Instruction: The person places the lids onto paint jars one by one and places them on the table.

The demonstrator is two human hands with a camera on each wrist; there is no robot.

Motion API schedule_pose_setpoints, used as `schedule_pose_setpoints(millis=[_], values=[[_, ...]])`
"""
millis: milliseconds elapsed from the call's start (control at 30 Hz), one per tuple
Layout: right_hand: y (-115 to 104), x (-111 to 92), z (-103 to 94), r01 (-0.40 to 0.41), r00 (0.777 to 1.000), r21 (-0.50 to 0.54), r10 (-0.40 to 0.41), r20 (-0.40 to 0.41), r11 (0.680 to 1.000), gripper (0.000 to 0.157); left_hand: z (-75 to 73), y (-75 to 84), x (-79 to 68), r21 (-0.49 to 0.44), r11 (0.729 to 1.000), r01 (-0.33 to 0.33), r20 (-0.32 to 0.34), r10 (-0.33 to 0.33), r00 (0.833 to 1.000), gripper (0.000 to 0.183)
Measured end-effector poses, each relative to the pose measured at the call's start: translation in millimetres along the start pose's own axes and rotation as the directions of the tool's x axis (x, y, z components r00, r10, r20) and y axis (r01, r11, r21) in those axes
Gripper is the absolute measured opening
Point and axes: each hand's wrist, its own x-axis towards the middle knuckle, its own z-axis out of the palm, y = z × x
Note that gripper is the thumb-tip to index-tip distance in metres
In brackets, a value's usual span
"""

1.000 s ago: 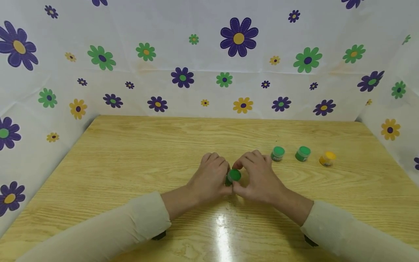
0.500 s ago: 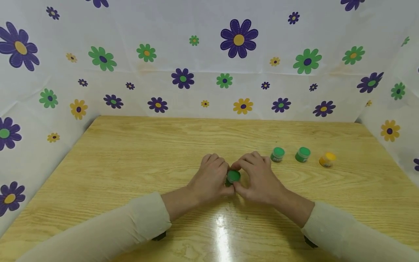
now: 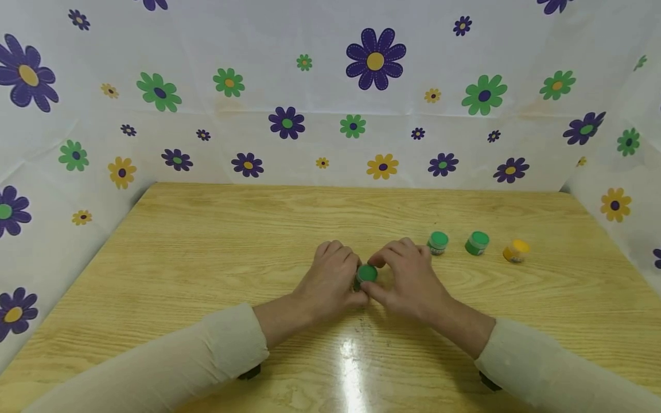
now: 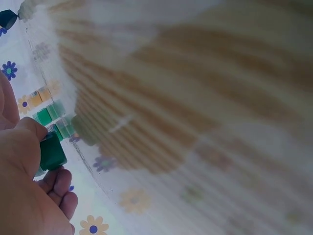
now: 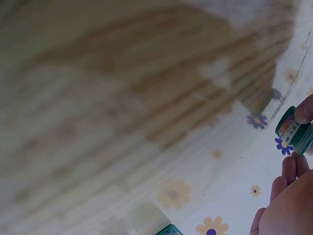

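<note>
In the head view a small paint jar (image 3: 367, 273) with a green lid is held between both hands, around the middle of the table. My left hand (image 3: 330, 278) grips its body from the left side. The right hand (image 3: 408, 281) pinches around the lid, its thumb lying over the near edge and a fingertip at the far edge. Part of the jar's side is hidden by the fingers. Below the left thumb, the left wrist view shows the green jar (image 4: 52, 152). A printed label is visible on the jar (image 5: 289, 128) in the right wrist view.
To the right stand two green-lidded jars (image 3: 438, 243) (image 3: 477, 243) and a yellow jar (image 3: 516, 250), spaced in a row. The wooden table (image 3: 232, 223) is enclosed at the back and sides by a flower-patterned white cloth (image 3: 320, 92).
The right thumb and fingers have shifted on the lid, with the thumb now further over its near edge. The jar has tilted slightly; the left hand stays nearly in place.
</note>
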Motion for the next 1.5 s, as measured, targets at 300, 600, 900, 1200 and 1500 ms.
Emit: schedule_pose_setpoints(millis=[300, 600, 900, 1200, 1500], values=[[-3.9, 0.7, -0.2, -0.055, 0.998, -0.064, 0.056, 0.002, 0.996, 0.041, -0.1, 1.1, -0.5, 0.058, 0.998, -0.025, -0.003, 0.025, 1.000, 0.033], [-3.0, -0.3, 1.9, -0.079, 0.997, -0.029, 0.079, 0.003, 0.996, 0.043, -1.2, 2.1, -1.3, 0.068, 0.998, -0.012, -0.019, 0.014, 1.000, 0.036], [0.9, -0.8, 4.4, 0.071, 0.994, 0.045, -0.067, -0.085, 0.996, 0.034, -1.0, -0.2, -0.8, 0.012, 1.000, 0.021, -0.054, -0.020, 0.998, 0.040], [1.7, 0.3, 4.8, 0.076, 0.992, 0.026, -0.073, -0.100, 0.997, 0.027, -1.9, -0.2, -0.3, 0.052, 0.998, -0.017, -0.071, 0.021, 0.997, 0.034], [-0.8, 0.5, 2.6, 0.020, 0.997, 0.005, -0.019, -0.075, 1.000, 0.031, -2.2, 0.9, 0.0, 0.074, 0.997, -0.014, -0.070, 0.019, 0.997, 0.037]])
